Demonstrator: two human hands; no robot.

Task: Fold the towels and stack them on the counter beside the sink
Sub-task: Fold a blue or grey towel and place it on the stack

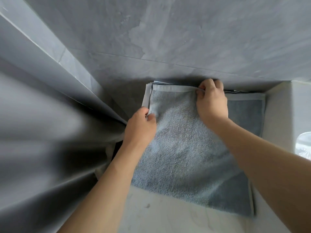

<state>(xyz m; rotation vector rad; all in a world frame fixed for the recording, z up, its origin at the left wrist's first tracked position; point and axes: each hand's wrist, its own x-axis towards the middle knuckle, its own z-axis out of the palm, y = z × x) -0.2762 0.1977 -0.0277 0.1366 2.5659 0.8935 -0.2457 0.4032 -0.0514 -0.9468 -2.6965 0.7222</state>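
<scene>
From the head camera we look down on a blue-grey towel [185, 157] lying flat on a pale counter [159, 216], pushed up against a grey wall [168, 39] at 12 o'clock. It sits on top of other folded layers: we can see several stacked hems along its far edge and a darker blue-grey layer [244, 113] showing at about 2 o'clock from its middle.

Our left hand [140, 128] is at the towel's left edge, roughly 10 o'clock from the towel's centre. Its fingers are curled in, and thumb and forefinger pinch the terry just inside the smooth side hem. The remaining fingers are tucked under the palm, so we cannot tell how they lie.

Our right hand [211, 101] is at the far hem, close to 12 o'clock. Its fingers are bent and pressed together, knuckles up, nipping the flat woven border band between the fingertips and thumb, right where the towel meets the wall.

To the left, at 9 o'clock, a grey curtain [42, 132] hangs in blurred folds beside the counter. At 3 o'clock, at the frame's right edge, a clear, glassy object [303, 145] is partly visible.

We see no brand, label or readable writing on the towel or anything else.
</scene>
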